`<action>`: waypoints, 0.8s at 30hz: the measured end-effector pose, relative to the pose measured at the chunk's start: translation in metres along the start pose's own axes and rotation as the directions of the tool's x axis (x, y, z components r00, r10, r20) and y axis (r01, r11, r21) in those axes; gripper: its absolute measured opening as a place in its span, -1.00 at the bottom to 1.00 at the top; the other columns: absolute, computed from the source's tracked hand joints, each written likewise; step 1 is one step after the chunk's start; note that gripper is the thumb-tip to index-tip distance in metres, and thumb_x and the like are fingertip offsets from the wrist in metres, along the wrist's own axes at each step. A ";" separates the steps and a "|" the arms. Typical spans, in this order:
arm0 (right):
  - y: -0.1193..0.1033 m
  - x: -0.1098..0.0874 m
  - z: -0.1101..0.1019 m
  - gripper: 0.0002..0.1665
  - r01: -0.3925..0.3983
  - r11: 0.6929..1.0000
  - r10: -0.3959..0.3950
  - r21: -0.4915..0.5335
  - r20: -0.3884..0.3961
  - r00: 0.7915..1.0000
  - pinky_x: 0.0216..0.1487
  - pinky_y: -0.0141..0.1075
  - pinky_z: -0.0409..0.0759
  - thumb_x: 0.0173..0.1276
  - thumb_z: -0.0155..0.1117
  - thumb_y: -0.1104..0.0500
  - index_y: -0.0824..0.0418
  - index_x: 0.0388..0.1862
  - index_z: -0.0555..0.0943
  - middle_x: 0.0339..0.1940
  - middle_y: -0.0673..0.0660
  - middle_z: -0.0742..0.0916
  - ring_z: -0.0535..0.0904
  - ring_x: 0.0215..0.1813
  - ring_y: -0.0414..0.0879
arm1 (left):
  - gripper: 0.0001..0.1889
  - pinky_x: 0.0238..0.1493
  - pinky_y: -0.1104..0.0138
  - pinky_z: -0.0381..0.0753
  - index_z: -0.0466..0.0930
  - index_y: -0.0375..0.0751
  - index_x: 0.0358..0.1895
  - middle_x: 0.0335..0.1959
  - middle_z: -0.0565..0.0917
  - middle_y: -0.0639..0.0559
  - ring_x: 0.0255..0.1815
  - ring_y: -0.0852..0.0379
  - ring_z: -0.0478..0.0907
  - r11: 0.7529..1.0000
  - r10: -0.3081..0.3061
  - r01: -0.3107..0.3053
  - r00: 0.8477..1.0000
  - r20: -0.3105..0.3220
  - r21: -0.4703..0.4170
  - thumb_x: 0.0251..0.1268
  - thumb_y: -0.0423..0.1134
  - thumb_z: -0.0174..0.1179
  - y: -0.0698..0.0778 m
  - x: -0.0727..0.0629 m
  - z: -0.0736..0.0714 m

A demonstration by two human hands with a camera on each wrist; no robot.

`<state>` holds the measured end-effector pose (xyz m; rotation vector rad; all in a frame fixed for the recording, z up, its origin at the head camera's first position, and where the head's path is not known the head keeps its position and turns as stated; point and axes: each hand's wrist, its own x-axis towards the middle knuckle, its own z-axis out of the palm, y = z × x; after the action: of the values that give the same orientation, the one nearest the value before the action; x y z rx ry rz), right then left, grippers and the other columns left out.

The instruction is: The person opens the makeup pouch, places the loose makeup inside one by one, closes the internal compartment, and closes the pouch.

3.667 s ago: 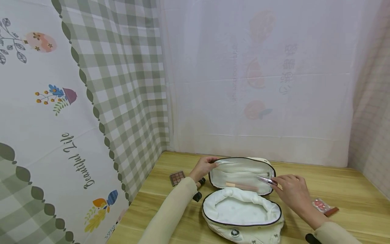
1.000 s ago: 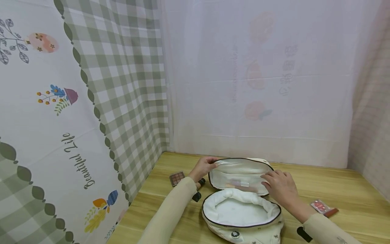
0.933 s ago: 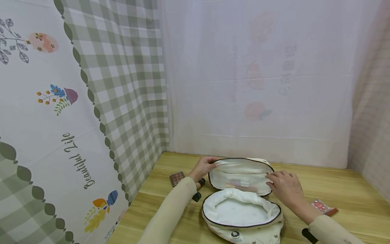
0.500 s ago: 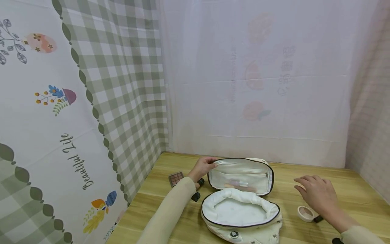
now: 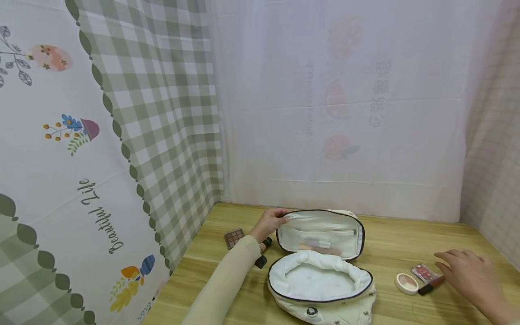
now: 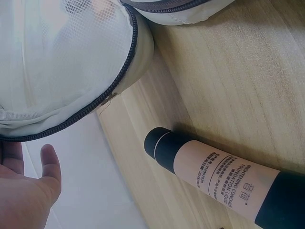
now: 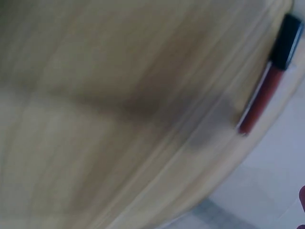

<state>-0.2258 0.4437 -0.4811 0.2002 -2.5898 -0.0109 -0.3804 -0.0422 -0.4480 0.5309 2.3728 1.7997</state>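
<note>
A cream makeup bag point(image 5: 337, 311) with black zipper edging stands unzipped, its lid point(image 5: 321, 221) raised. My left hand point(image 5: 269, 224) holds the lid's left edge, thumb in front and the other fingers behind it. Slim cosmetics point(image 5: 318, 244) show blurrily through the lid's mesh pocket. Over the table at right, my right hand point(image 5: 467, 275) is held with loosely bent fingers and nothing in them. Nearest to it lies a dark red lip gloss point(image 5: 432, 285) with a black cap, also in the right wrist view, beside a pink-red blush palette point(image 5: 423, 272) and a round compact point(image 5: 407, 284).
Under my left forearm lies a foundation bottle point(image 6: 224, 176) with black ends, partly covered by the sleeve in the head view. An eyeshadow palette point(image 5: 234, 238) rests farther left. Curtains surround the wooden table point(image 5: 402, 239) at the back and sides.
A slim shiny tube went from my right hand into the lid pocket. The right hand then left the pocket and moved right, uncovering the compact and lip gloss. The left hand kept its place.
</note>
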 end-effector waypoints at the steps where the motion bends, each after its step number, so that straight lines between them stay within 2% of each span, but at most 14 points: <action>1: 0.004 -0.002 0.001 -0.71 -0.005 1.000 0.005 -0.011 0.022 1.000 -0.27 0.23 0.42 -0.01 0.54 0.22 0.25 -0.26 0.73 -0.27 0.32 0.73 0.59 -0.20 0.35 | -0.77 0.10 0.19 0.51 0.67 -0.31 0.06 -0.06 0.70 -0.04 -0.10 0.17 0.55 1.000 0.000 0.000 1.000 0.000 -0.001 0.41 -0.39 0.18 0.000 0.000 0.000; 4: 0.016 -0.008 0.005 -0.69 0.018 0.999 -0.015 -0.038 0.082 0.997 -0.28 0.25 0.43 -0.03 0.56 0.19 0.26 -0.27 0.73 -0.27 0.35 0.72 0.60 -0.22 0.36 | -0.77 0.10 0.18 0.51 0.67 -0.31 0.06 -0.06 0.70 -0.05 -0.09 0.16 0.55 1.000 0.003 -0.003 1.000 0.002 -0.006 0.41 -0.39 0.18 0.001 -0.001 0.000; 8: 0.027 -0.015 0.013 -0.66 0.109 0.993 -0.104 -0.041 0.123 0.987 -0.28 0.28 0.45 -0.12 0.59 0.17 0.20 -0.29 0.74 -0.27 0.29 0.74 0.63 -0.22 0.34 | -0.77 0.10 0.20 0.52 0.66 -0.33 0.06 -0.06 0.70 -0.05 -0.10 0.18 0.55 1.000 0.005 -0.005 1.000 -0.001 -0.004 0.41 -0.40 0.17 0.002 -0.002 0.000; 11: 0.030 -0.017 0.019 -0.64 0.151 0.988 -0.146 -0.031 0.121 0.982 -0.27 0.30 0.47 -0.16 0.61 0.16 0.17 -0.30 0.74 -0.27 0.21 0.74 0.64 -0.20 0.30 | -0.77 0.08 0.22 0.52 0.66 -0.33 0.06 -0.06 0.70 -0.04 -0.11 0.20 0.55 1.000 0.002 -0.002 1.000 -0.005 0.001 0.41 -0.40 0.18 0.002 -0.002 0.000; 20: 0.030 -0.021 0.030 -0.66 0.173 0.985 -0.173 0.014 0.120 0.978 -0.15 0.32 0.43 -0.13 0.59 0.23 0.20 -0.28 0.74 -0.24 0.20 0.73 0.61 -0.15 0.31 | -0.77 0.05 0.23 0.52 0.67 -0.35 0.04 -0.06 0.70 -0.07 -0.11 0.19 0.53 1.000 0.003 -0.003 1.000 -0.015 0.002 0.40 -0.39 0.20 0.000 0.000 0.001; 24: 0.028 -0.024 0.032 -0.70 0.190 0.982 -0.190 0.011 0.104 0.976 -0.15 0.27 0.43 -0.14 0.58 0.24 0.13 -0.34 0.74 -0.29 0.12 0.72 0.62 -0.17 0.26 | -0.77 0.04 0.22 0.52 0.66 -0.37 0.05 -0.06 0.70 -0.10 -0.11 0.18 0.53 1.000 0.009 -0.009 1.000 -0.022 0.006 0.40 -0.40 0.19 -0.002 0.001 0.002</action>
<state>-0.2260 0.4738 -0.5200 0.4585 -2.6642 -0.0914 -0.3810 -0.0408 -0.4502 0.5258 2.3947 1.8120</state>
